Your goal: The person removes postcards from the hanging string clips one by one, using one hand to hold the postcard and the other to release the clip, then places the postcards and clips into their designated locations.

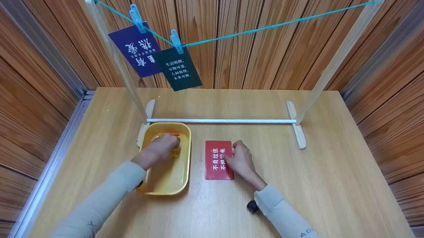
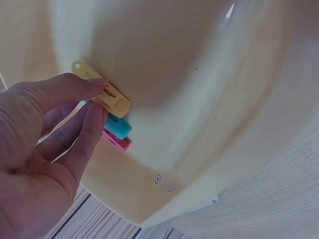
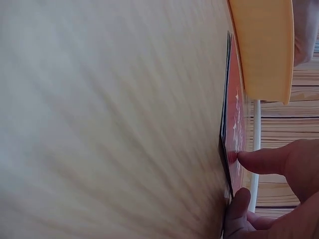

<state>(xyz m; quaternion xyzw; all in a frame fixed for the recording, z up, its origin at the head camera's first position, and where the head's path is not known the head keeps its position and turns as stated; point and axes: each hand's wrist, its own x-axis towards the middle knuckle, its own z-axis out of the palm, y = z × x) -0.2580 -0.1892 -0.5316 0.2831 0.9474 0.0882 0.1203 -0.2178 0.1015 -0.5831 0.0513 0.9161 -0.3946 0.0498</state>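
My left hand is inside the yellow tray. Between thumb and fingertips it pinches a yellow clothespin, best seen in the left wrist view. Beneath that lie a blue clothespin and a pink clothespin, partly covered. A red card with white characters lies on the table, right of the tray. At its right edge my right hand pinches it, thumb on the printed face and a fingertip at the edge. Dark card edges show under the red one in the right wrist view.
Behind the tray stands a rack with a white crossbar, two uprights and a turquoise string. Blue clothespins hold a purple card and a dark green card on its left part. Wood-patterned panels surround the table.
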